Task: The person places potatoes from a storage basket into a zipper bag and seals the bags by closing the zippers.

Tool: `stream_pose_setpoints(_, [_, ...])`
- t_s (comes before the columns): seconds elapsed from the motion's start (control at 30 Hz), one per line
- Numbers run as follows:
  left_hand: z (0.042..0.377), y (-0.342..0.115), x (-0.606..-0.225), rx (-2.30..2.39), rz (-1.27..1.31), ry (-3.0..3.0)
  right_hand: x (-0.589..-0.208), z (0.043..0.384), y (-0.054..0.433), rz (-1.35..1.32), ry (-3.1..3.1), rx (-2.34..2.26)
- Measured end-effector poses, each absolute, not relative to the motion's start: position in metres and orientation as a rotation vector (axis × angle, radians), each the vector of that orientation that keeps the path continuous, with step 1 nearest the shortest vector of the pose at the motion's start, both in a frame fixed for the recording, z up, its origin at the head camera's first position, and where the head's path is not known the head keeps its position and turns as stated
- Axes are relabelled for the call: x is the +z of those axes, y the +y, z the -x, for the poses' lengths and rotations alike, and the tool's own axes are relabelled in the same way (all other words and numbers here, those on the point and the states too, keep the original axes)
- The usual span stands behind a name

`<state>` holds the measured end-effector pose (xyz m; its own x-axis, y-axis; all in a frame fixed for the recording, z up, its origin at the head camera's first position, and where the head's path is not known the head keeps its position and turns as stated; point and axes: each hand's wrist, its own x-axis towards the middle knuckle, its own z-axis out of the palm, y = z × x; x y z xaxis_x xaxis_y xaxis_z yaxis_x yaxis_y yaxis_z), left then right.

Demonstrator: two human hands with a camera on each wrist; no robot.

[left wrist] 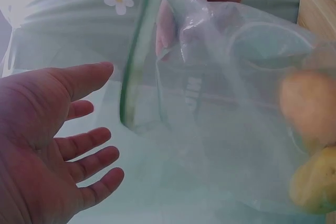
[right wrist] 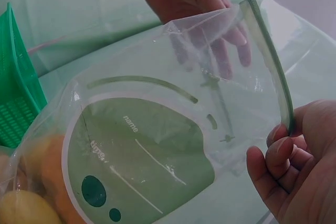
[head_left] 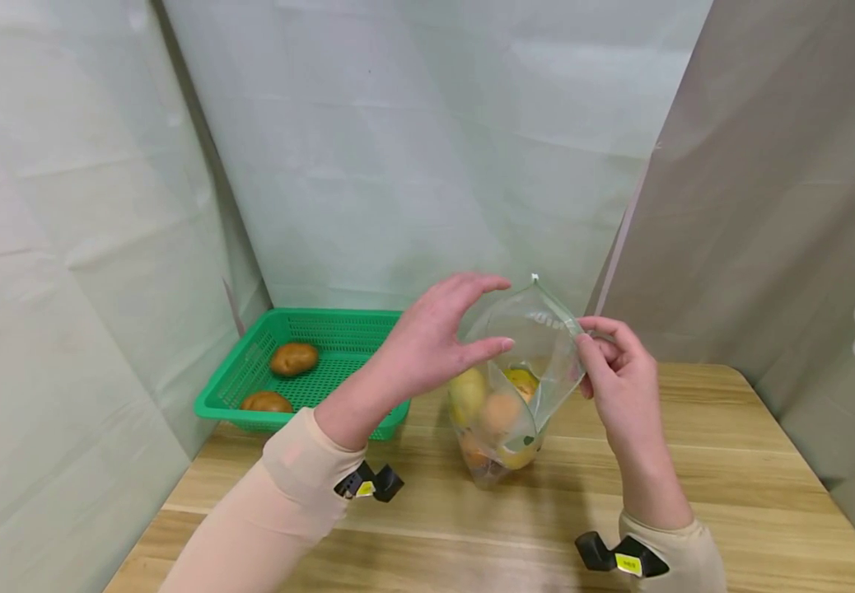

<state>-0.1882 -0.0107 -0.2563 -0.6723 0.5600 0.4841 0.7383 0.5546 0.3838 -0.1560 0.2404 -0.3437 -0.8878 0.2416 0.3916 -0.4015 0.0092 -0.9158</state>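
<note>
Beige sleeves point(head_left: 294, 478) lie closest to us. Beyond them we see the right hand point(head_left: 620, 383), thumb and fingers clamped on the green-edged mouth of a clear bag point(head_left: 509, 375), and the left hand point(head_left: 427, 333), thumb and fingers apart, just beside that mouth. The bag stands on the wooden table point(head_left: 754, 478), yellow and orange produce point(head_left: 500, 413) low inside. Farther left we find two brown potatoes point(head_left: 294, 360) in a green basket point(head_left: 205, 405); behind hangs pale cloth point(head_left: 427, 148).
</note>
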Motion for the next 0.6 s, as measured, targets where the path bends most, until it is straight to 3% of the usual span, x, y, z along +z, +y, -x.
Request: stream_pose_setpoints(0.6, [0.1889, -0.0172, -0.2604, -0.848, 1.021, -2.521, -0.3460, 0.1569, 0.2417, -0.164, -1.882, 1.901])
